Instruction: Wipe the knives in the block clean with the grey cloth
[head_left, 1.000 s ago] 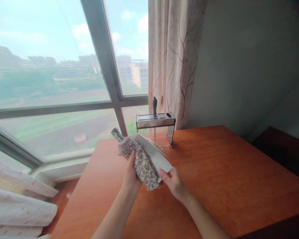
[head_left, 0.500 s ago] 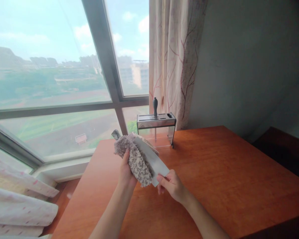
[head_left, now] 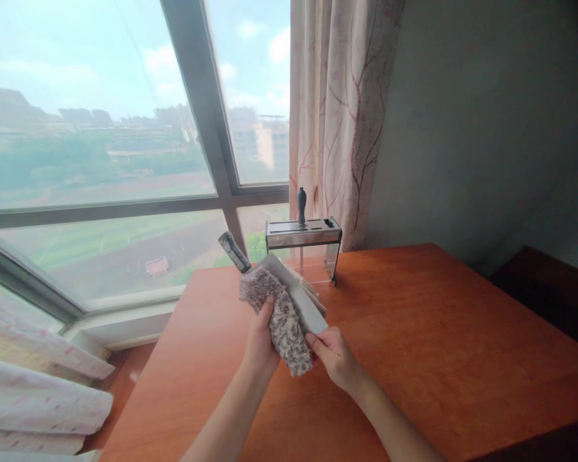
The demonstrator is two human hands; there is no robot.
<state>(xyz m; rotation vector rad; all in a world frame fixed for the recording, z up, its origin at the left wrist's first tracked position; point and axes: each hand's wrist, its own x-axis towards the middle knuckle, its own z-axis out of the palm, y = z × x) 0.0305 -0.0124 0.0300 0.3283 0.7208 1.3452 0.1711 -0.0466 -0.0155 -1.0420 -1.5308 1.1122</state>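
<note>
Daylight from a tall window (head_left: 101, 147) fell across an orange-brown wooden table (head_left: 438, 359) set against a grey wall. Above the table's middle, a broad cleaver (head_left: 296, 298) was held clear of the wood, its dark handle (head_left: 234, 251) angled up toward the far left and its pale blade slanting down toward the near right. A fuzzy grey cloth (head_left: 280, 317) was draped over the blade's left side, and it was pressed there by the left hand (head_left: 261, 343), whose fingers were closed around cloth and blade together. The blade's near end was pinched by the right hand (head_left: 334, 356), thumb and fingers closed on it. Wiping appeared to be under way: part of the flat was covered by the cloth, while the right strip of the blade lay bare and the handle was untouched. Farther back, near the window, a knife rack (head_left: 302, 234) with a clear front was seen, one dark handle standing in its top and the other slots unfilled. Behind it hung a branch-patterned curtain (head_left: 337, 115).
</note>
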